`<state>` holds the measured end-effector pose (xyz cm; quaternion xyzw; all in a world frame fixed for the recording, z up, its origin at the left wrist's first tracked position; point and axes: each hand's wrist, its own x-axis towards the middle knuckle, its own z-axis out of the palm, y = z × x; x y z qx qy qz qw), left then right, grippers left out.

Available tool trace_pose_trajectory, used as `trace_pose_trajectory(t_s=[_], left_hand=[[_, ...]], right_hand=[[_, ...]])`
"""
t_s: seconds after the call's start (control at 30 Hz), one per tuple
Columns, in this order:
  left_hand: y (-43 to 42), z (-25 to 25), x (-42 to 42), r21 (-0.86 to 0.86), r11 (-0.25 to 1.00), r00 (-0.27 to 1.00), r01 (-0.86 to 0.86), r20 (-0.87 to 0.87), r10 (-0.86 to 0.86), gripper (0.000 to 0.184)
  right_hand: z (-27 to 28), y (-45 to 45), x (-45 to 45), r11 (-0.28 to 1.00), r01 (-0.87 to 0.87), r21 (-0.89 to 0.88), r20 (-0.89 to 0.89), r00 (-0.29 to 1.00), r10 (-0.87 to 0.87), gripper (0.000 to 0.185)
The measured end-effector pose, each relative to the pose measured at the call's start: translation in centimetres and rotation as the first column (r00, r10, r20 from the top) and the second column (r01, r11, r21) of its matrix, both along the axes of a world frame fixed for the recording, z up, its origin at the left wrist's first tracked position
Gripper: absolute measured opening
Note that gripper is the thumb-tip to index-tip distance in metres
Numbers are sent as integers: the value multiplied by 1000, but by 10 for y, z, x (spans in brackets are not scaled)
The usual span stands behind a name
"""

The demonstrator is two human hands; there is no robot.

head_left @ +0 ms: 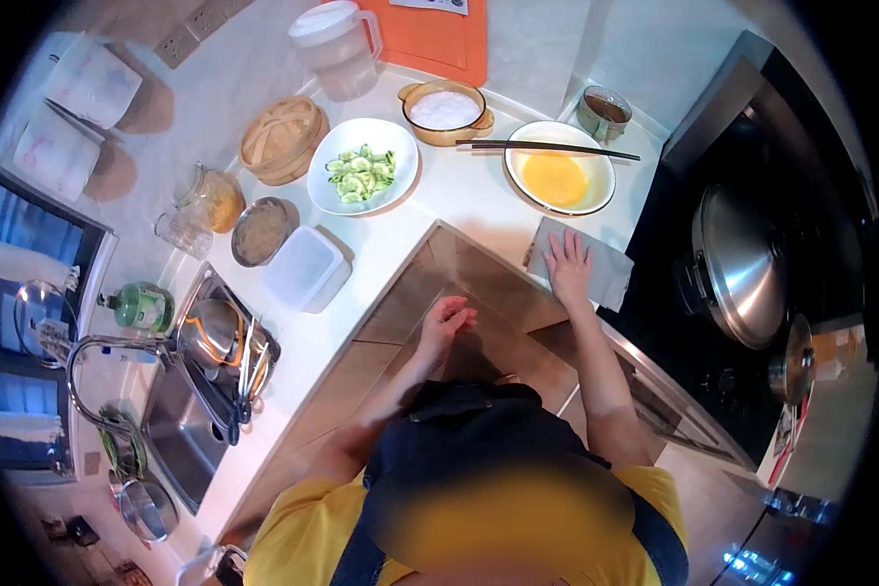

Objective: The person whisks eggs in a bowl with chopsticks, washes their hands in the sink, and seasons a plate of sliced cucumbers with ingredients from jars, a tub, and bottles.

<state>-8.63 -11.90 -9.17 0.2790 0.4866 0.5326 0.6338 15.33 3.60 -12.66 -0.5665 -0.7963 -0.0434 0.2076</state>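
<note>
The white counter [469, 198] carries prepared food and a wiping cloth. On the black glass cooktop [645, 293] at the counter's right end sits a large stainless-steel pan with a domed lid [747, 264]; its contents cannot be seen. Near the back edge, a white rounded-square bowl [352, 135] holds pale-green sliced cucumber [361, 176], judged fully cut. To its right, a round white bowl with a dark rim [598, 181] holds smooth yellow liquid [555, 179], probably beaten egg, judged mixed; dark slender chopsticks [557, 147] lie across it. Both foods remain in their bowls, uncooked as far as can be judged. The flat grey rectangular cloth [610, 275] lies at the counter's front edge, beside the cooktop. Whether the surface beneath it is clean cannot be told, so wiping is judged unfinished.

The right hand [568, 266] rests palm down on the cloth, fingers spread wide, pressing rather than gripping; its forearm reaches forward over the front edge. The left hand [446, 319] hangs short of that edge, above the floor, fingers loosely curled; no object shows in it, though the palm is hidden.
</note>
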Motion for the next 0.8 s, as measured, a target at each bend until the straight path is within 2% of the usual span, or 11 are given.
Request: trace_pose_trajectory(t_s=[0.13,0.2,0.4,0.6,0.67,0.73,0.77,0.8], left_hand=[[-14,-1,-38,36,999,1000,-15,-13,15,24],[-20,-3,-61,42,994,993,-98,-66,101,24],[-30,-8,-99,25,982,971,-189,-146,190,23],[-34,27,-104,215,940,896,-265,-306,323,20],[-43,43,-115,199,867,827,-457,-264,496,19],[-55,42,-132,218,793,714,-569,-349,607,21],[-54,41,-142,222,786,703,-577,-355,616,21],[-53,44,-149,260,691,577,-675,-397,713,22]], right_hand=[[4,-2,-3,997,60,-38,43,997,-58,41],[5,-4,-4,996,72,-52,45,997,-70,40],[2,-3,-6,998,65,5,3,998,-65,35],[14,-4,-7,997,-38,65,-72,996,42,30],[21,-3,-6,995,-58,75,-95,993,66,28],[23,-5,-6,994,-94,61,-147,984,102,25],[23,-6,-6,992,-106,61,-155,981,115,25],[23,-5,-6,994,-102,47,-171,979,109,24]])
